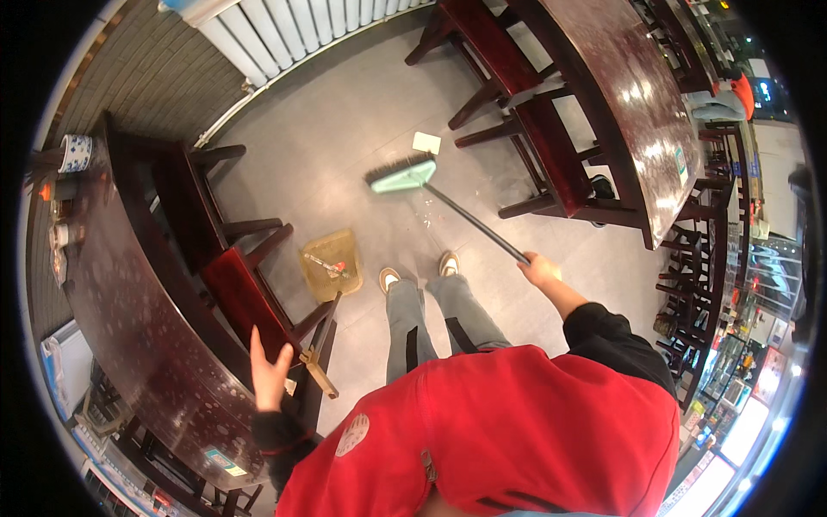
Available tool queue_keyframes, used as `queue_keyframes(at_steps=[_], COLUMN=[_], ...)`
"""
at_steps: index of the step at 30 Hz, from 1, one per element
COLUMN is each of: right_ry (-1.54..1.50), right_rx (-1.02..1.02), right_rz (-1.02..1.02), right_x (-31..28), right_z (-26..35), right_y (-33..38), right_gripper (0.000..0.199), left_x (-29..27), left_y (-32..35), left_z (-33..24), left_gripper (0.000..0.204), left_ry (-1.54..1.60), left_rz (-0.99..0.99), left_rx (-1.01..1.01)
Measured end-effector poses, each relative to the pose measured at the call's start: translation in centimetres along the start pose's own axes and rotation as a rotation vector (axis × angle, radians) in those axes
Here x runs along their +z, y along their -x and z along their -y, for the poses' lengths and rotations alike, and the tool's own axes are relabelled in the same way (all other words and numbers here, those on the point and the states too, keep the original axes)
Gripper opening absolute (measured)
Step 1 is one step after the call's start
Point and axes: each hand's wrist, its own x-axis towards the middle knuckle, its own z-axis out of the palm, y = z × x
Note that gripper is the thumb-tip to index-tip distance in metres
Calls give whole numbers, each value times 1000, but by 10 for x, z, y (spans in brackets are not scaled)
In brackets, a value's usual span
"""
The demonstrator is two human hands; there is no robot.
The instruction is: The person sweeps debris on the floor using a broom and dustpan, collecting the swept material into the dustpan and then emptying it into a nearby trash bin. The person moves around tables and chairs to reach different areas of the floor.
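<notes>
Judging it light but stiff, best gripped high, I am holding the broom (pixel 405 177) by its handle (pixel 479 225) in my curled right hand (pixel 541 270), down at the floor (pixel 301 138) between the tables' (pixel 155 336) edges, while my left hand (pixel 270 379) is hanging empty, widely spread.

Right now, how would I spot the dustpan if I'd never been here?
Start at the dark table on the left, then the red seats along its inner side. On the floor between those seats and the person's shoes sits the dustpan. It's squarish and yellow-brown with litter in it, unlike the dark red seats beside it.
</notes>
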Motion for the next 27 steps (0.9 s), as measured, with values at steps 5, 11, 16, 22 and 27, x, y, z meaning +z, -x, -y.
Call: queue_keyframes(at_steps=[5,11,16,22,27], right_ry=[-63,-191,-77,-503,-760], right_rx=[-67,36,2,186,351], right_rz=[-134,126,59,271,106], right_x=[-10,21,107,129,149], right_z=[54,98,5,-82,-99], right_y=[-113,-210,-117,4,45], right_gripper=[34,34,36,42,43], left_x=[51,85,123,121,125], left_y=[45,31,7,8,5], left_z=[52,140,185,135,111], left_gripper=[84,94,57,38,29], left_ry=[-158,-210,169,371,424], left_rz=[-75,-4,-87,-191,-284], left_rx=[-365,-550,-493,-780,-763])
